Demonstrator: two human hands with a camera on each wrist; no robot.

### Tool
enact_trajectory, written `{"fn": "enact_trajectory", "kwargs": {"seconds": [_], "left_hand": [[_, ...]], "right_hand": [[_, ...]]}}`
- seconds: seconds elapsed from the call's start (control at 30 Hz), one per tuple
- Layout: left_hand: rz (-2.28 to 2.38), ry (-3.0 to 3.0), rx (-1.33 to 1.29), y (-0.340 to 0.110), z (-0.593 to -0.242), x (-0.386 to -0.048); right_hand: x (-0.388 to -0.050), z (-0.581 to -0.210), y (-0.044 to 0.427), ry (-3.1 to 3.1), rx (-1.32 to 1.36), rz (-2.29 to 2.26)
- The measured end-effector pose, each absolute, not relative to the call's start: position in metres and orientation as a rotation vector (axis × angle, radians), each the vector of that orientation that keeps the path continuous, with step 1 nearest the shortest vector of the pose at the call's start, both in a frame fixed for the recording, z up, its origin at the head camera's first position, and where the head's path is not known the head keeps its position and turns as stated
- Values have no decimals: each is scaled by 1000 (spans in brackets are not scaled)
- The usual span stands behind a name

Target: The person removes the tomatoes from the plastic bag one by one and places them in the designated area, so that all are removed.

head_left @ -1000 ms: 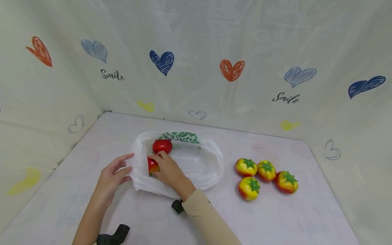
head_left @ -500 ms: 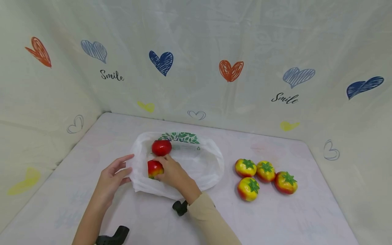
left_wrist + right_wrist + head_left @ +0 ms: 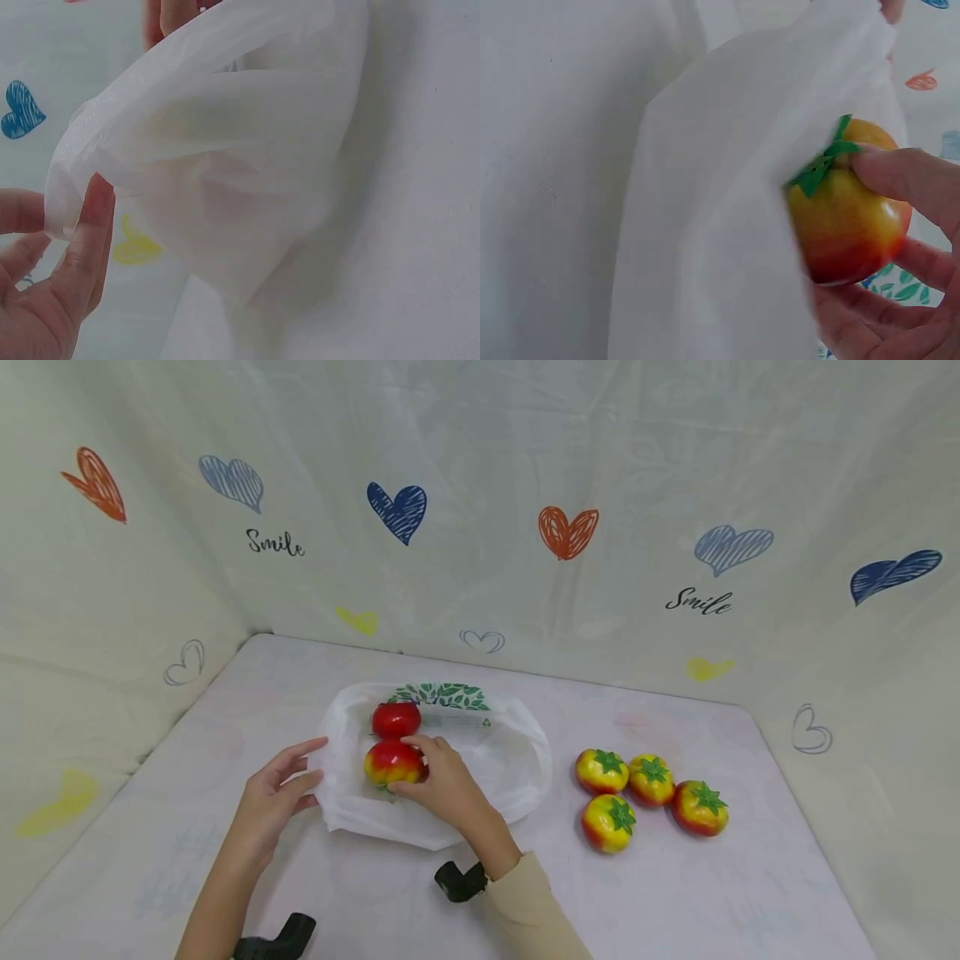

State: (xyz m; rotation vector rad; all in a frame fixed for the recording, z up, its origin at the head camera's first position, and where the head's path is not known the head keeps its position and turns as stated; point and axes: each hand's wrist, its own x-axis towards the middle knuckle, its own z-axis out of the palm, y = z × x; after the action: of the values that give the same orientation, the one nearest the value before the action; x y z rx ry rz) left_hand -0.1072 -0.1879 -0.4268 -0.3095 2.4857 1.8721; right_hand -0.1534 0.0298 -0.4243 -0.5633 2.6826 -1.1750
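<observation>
A white translucent plastic bag point(image 3: 480, 785) with a green leaf print lies with its mouth spread wide. At its left rim, my left hand point(image 3: 279, 793) pinches the bag's edge; the left wrist view has fingers point(image 3: 94, 217) on both sides of the film. My right hand point(image 3: 450, 781) grips a red-and-yellow tomato point(image 3: 392, 763) at the bag's mouth, thumb beside its green leafy top in the right wrist view. Just behind it, a red tomato point(image 3: 396, 721) sits inside the bag. The bag's film partly covers the gripped tomato in the right wrist view.
Several yellow-red tomatoes point(image 3: 619, 822) with green leafy tops stand grouped right of the bag on the pale table point(image 3: 675, 902). A white curtain point(image 3: 480, 460) with printed hearts hangs behind and at the sides. Black wrist mounts point(image 3: 459, 882) sit on both arms.
My right hand has moved rightward with the gripped tomato, which now shows more fully above the bag's near rim. My left hand has stayed at the left rim.
</observation>
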Motion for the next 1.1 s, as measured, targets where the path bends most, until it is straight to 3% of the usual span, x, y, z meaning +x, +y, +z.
{"fn": "enact_trajectory", "kwargs": {"seconds": [0.23,0.47,0.6,1.1], "left_hand": [[1845,2500,-288,-190,-428,-108],[1876,2563,-268,-215,-495,-131],[1878,2575,-283,-221,-513,-138],[1883,2538,-240,-219,-499,-134]], "right_hand": [[-141,-420,45,2626,-525,-1435],[-128,-414,63,2553,-392,-1657],[-120,-409,75,2514,-339,-1745],[-92,-400,118,2424,-53,-1905]]}}
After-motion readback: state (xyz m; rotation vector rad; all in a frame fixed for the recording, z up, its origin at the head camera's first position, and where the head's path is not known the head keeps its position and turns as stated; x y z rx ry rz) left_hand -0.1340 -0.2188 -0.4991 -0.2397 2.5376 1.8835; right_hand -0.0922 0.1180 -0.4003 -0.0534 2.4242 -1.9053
